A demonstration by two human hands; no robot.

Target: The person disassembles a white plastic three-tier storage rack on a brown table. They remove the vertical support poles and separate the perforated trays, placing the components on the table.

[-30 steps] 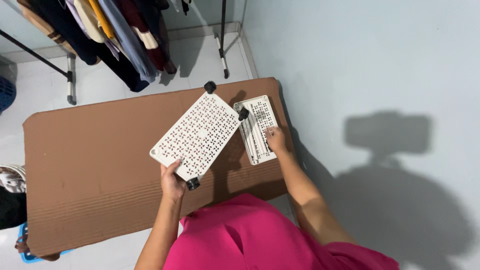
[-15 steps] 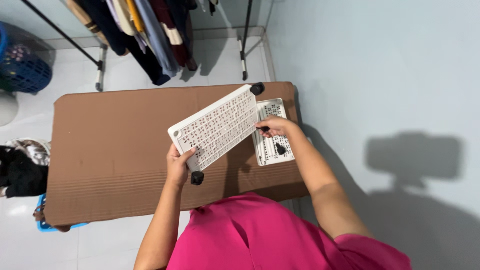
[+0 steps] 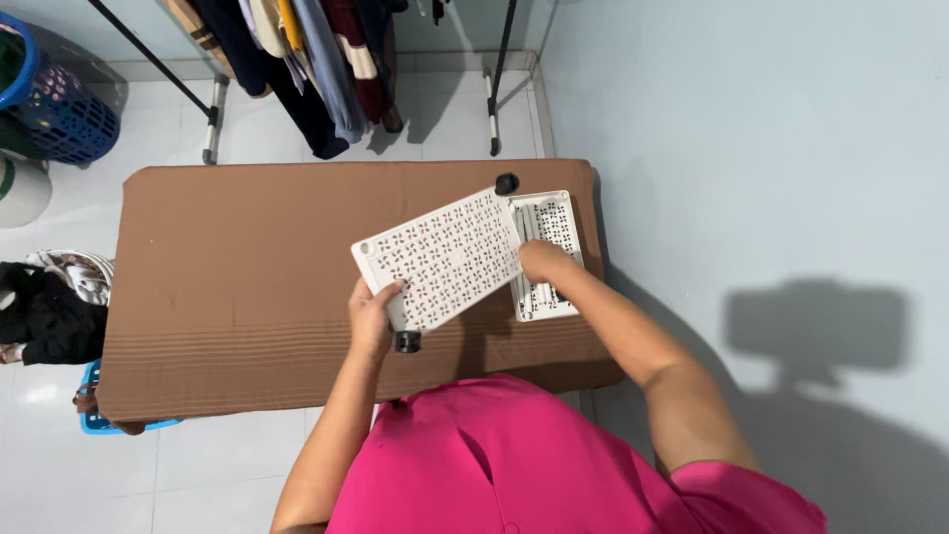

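The left hand [image 3: 374, 318] grips the perforated white panel [image 3: 442, 259] above the brown cardboard [image 3: 227, 287]. The right hand [image 3: 542, 262] reaches into the small white tray [image 3: 550, 220] of white rods; its grasp can't be told, perhaps closed.

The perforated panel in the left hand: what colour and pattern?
White panel with a pinwheel-shaped cutout grid, black feet at corners; head view.

1. Panel [image 3: 442, 259]: white, pierced with a repeating pinwheel cut-out pattern; black casters [image 3: 407, 342] at two corners.
2. Second panel [image 3: 550, 259]: white, same cut-outs.
3. Cardboard [image 3: 237, 287]: plain brown, ribbed near its front edge.
4. Top [image 3: 494, 465]: bright pink.
5. Basket [image 3: 49, 99]: blue.
6. Wall [image 3: 751, 148]: pale blue-grey.
7. Floor [image 3: 198, 465]: white tiles.
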